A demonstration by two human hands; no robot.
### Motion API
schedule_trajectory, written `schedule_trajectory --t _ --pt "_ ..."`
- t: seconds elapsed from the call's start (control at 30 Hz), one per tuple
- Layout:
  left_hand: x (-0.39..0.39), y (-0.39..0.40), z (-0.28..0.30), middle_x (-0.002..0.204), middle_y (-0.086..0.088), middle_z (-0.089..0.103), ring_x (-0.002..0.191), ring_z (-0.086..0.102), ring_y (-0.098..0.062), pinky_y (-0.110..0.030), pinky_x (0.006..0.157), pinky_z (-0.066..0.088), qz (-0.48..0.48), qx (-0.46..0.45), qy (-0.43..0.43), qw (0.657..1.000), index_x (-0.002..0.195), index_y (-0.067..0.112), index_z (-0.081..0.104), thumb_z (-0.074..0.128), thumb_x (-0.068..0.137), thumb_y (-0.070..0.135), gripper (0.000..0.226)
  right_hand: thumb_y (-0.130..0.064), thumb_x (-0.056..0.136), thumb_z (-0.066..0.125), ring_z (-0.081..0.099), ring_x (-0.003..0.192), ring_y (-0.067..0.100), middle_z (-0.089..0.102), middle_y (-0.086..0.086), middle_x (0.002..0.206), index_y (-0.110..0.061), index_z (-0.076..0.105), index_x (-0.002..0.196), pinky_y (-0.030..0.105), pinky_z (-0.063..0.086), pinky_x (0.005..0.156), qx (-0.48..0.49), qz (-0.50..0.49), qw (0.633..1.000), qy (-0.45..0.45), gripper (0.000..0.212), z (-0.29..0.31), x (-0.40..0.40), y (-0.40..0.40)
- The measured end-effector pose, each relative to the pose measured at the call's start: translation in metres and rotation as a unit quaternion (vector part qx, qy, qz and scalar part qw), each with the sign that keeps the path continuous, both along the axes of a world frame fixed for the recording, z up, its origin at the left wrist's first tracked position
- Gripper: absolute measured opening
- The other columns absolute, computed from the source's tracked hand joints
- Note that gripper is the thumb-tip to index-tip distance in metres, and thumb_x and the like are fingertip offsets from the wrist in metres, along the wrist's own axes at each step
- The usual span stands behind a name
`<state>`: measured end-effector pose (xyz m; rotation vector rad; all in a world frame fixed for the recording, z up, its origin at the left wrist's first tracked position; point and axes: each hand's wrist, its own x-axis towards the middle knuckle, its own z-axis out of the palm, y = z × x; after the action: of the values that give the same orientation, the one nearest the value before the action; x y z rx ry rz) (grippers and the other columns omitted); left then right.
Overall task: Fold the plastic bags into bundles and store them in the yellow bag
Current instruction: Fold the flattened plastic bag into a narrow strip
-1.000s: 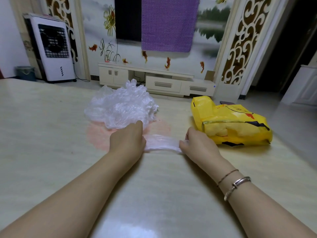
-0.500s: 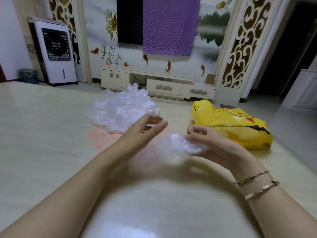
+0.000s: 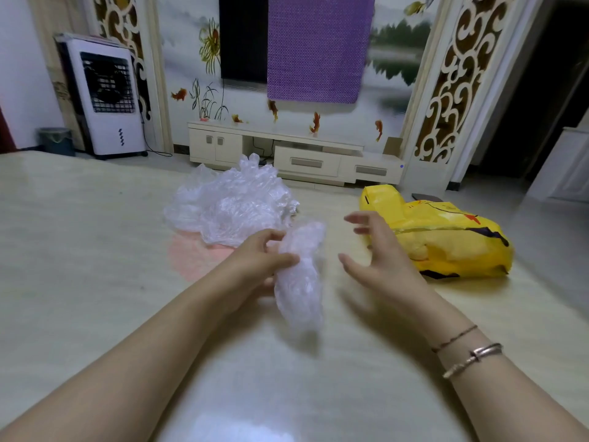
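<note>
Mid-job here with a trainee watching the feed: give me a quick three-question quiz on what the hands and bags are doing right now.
1. True or false: the right hand has a grip on the clear plastic bag.
2. Which hand holds that bag? A) left hand B) right hand C) both
3. Fill in: the pile of clear bags lies on the table to the ____ of the yellow bag, as the person sees it.

Key: 1 false, its fingers are spread and hold nothing; 2 A; 3 left.
</note>
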<state>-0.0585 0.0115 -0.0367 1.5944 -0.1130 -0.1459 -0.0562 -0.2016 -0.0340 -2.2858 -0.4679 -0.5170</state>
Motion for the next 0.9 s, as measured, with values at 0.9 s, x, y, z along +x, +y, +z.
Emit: schedule_trajectory --t 0.9 --pt "-0.003 0.0 0.005 0.078 0.0 0.058 0.063 0.054 -0.015 -0.03 0.067 0.05 0.015 0.229 -0.054 0.972 0.103 0.012 0.063 0.041 0.102 0.032 0.03 -0.029 0.088 0.068 0.051 0.077 0.002 0.059 -0.018 0.069 -0.024 0.067 0.071 0.018 0.039 0.07 -0.061 0.125 0.988 0.073 0.017 -0.012 -0.005 0.02"
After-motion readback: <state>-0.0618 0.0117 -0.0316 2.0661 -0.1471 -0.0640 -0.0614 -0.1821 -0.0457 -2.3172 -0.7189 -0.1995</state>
